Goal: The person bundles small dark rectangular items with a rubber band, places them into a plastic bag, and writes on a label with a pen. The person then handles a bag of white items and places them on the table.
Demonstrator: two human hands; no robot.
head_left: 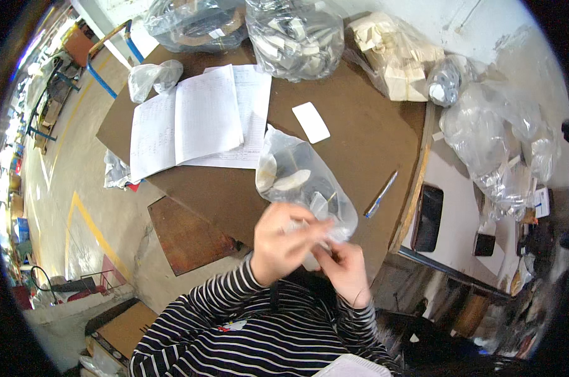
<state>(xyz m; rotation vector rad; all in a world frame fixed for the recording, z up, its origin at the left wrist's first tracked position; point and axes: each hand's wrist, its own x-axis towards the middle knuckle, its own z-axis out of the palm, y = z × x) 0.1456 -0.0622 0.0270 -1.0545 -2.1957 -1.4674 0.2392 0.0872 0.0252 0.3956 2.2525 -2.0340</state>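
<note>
A clear plastic bag [325, 179] lies on the brown tabletop in front of me, with several pale, flat pieces showing through it. Its near end is gathered between my two hands at the table's front edge. My left hand [281, 242] is closed on that end, its fingers slightly blurred and reaching across to the right. Close beside it, my right hand [346, 270] pinches the same end of the bag between thumb and fingers. The fingertips partly cover the bag's mouth, so I cannot tell whether it is tied.
Open notebook pages [196, 119] lie at the left, a white card [311, 122] behind the bag and a pen [381, 195] to its right. Filled plastic bags [294, 38] line the back. A dark phone-like object [428, 217] rests on the white surface at the right.
</note>
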